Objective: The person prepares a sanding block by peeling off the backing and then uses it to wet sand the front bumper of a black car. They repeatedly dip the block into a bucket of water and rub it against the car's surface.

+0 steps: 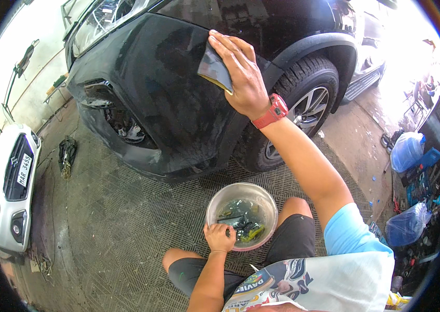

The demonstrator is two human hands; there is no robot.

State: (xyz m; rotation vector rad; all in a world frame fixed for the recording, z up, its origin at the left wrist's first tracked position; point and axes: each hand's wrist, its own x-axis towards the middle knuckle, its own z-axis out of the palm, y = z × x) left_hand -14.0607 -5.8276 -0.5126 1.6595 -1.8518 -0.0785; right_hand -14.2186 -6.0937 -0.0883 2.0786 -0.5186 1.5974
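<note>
My right hand is raised with a red watch on the wrist, its fingers together over a folded grey piece of sandpaper with a yellowish lower edge. The sandpaper is at the black front bumper of a dark car, close to the fender seam. Dull, scuffed patches mark the bumper. Low between my knees stands a metal basin holding murky water. My left hand is curled round its near left rim. A dark flat block and a yellow-green cloth-like piece lie in the water.
The car's front wheel is just right of the bumper. A white car stands at the far left. Beside a dark bundle, cables run over the patterned floor mat. Plastic-wrapped things and tools crowd the right side.
</note>
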